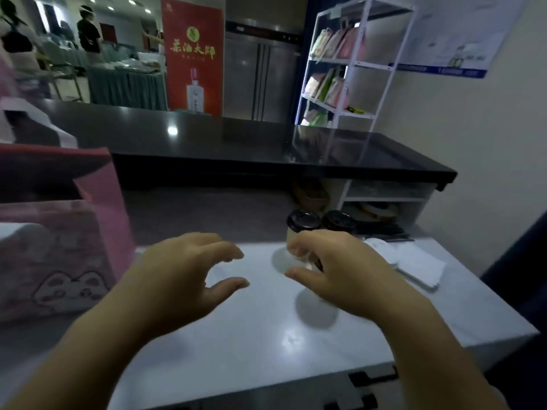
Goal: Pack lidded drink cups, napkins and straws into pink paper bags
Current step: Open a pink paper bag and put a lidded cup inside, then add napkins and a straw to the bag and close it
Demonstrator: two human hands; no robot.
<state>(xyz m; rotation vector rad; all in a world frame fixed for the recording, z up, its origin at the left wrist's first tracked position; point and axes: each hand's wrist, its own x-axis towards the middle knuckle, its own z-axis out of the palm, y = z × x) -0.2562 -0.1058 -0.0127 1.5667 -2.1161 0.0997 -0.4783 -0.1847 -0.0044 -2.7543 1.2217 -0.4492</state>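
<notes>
Two drink cups with black lids stand at the back of the white counter (266,335). My right hand (334,267) reaches around the nearer, left cup (302,224), fingers curved at its side; whether they grip it is unclear through the blur. The second cup (339,221) stands just to its right. My left hand (189,270) hovers above the counter with fingers spread and curved, holding nothing. An open pink paper bag (59,241) with a cat drawing stands at the left. A stack of white napkins (417,267) lies to the right of my right hand.
A black raised counter (236,143) runs across behind the work surface. Beneath it on the right are small white shelf compartments (384,199). A white rack (349,63) with more bags stands at the back right, and people stand in the far left background.
</notes>
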